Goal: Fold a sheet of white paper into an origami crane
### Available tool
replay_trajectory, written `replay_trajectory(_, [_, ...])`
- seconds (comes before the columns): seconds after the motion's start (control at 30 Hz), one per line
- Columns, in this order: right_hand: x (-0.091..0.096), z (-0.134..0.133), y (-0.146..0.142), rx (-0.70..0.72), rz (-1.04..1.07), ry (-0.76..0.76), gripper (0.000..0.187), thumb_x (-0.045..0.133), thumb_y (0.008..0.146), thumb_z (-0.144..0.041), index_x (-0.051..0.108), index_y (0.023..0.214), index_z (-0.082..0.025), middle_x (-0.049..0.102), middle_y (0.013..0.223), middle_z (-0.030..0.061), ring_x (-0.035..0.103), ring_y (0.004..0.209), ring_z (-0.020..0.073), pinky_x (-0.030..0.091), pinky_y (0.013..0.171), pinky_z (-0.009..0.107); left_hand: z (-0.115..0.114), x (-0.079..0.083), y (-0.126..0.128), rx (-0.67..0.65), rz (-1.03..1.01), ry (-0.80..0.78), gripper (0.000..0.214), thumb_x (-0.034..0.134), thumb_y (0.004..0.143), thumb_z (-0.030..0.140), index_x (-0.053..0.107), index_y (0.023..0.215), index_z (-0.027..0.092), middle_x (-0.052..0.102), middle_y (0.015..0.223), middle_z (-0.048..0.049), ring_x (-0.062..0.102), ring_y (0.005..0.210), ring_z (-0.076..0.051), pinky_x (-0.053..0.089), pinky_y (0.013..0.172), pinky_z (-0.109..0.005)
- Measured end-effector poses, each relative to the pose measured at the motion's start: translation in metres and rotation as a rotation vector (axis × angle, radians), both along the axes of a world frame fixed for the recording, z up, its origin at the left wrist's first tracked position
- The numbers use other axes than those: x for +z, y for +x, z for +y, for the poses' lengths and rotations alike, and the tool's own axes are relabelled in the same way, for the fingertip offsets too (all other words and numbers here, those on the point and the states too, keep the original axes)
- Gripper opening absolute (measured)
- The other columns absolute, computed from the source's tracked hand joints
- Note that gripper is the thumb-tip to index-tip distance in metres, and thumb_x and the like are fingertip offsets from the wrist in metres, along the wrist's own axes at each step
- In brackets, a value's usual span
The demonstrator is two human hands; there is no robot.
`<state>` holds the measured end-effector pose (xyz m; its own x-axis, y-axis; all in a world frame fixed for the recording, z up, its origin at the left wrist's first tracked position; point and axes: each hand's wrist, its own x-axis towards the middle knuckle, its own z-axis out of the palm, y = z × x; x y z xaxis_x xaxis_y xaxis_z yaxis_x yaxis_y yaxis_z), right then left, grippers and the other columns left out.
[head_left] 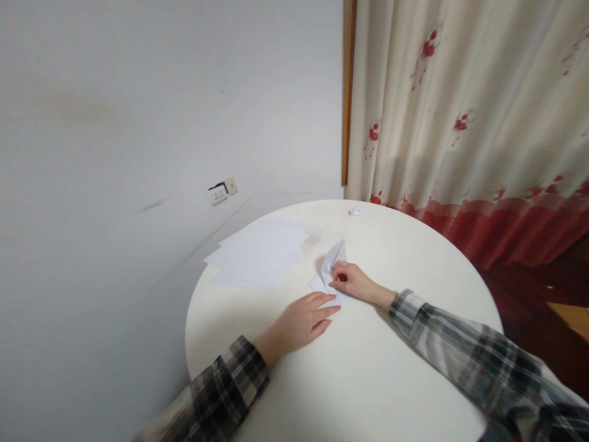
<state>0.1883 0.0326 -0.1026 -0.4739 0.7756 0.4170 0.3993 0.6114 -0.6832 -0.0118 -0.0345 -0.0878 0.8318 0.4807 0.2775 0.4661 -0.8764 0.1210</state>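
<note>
A folded sheet of white paper (pixel 335 255) lies on the round white table (pixel 391 374), one creased flap standing up at its far end. My right hand (pixel 354 281) comes in from the right, thumb and forefinger curled together at the paper's edge in a pinch. My left hand (pixel 304 320) rests palm down at the near side, its fingers stretched and slightly apart, the tips touching the paper's near corner. Part of the paper is hidden under both hands.
Several loose white sheets (pixel 262 252) overlap at the table's left side. A small crumpled piece of paper (pixel 356 211) lies near the far edge. Behind the table are a wall with a socket (pixel 217 195) and a flowered curtain (pixel 442 123).
</note>
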Motion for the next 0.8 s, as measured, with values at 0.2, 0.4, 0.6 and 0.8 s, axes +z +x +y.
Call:
replay_trajectory(0.2, [0.0018,0.0003,0.0009,-0.035,-0.105,0.042,0.014,0.063,0.071,-0.017,0.053,0.062,-0.016,0.050,0.067,-0.0008,0.045,0.059,0.0102,0.036,0.057,0.022,-0.0013,0.0037,0.0008,-0.001,0.011,-0.010,0.033,0.040,0.089,0.023,0.050,0.120,0.021,0.050,0.126,-0.0072,0.043,0.116,-0.020,0.038,0.099,-0.037])
replay_trajectory(0.4, [-0.0001,0.0020,0.0017,-0.051,-0.117,0.037,0.014,0.063,0.070,-0.016,0.052,0.062,-0.016,0.049,0.066,-0.0016,0.045,0.059,0.0098,0.035,0.057,0.022,-0.0011,0.0054,0.0017,-0.003,0.024,-0.013,0.033,0.040,0.089,0.022,0.050,0.120,0.020,0.050,0.127,-0.0071,0.043,0.116,-0.020,0.037,0.099,-0.037])
replay_trajectory(0.6, [-0.0004,0.0032,0.0024,-0.045,-0.113,0.028,0.012,0.062,0.072,-0.017,0.054,0.063,-0.015,0.051,0.066,-0.0015,0.045,0.059,0.0099,0.035,0.057,0.022,-0.0011,0.0050,0.0018,-0.003,0.031,-0.010,0.033,0.041,0.089,0.021,0.050,0.121,0.019,0.050,0.127,-0.0067,0.042,0.117,-0.020,0.036,0.100,-0.036])
replay_trajectory(0.8, [0.0003,0.0023,0.0017,-0.069,-0.101,0.017,0.011,0.063,0.072,-0.018,0.055,0.064,-0.015,0.052,0.066,-0.0010,0.046,0.059,0.0103,0.035,0.057,0.022,-0.0019,0.0061,0.0012,-0.002,0.019,-0.008,0.032,0.040,0.089,0.022,0.050,0.120,0.020,0.051,0.126,-0.0068,0.043,0.116,-0.020,0.037,0.099,-0.036])
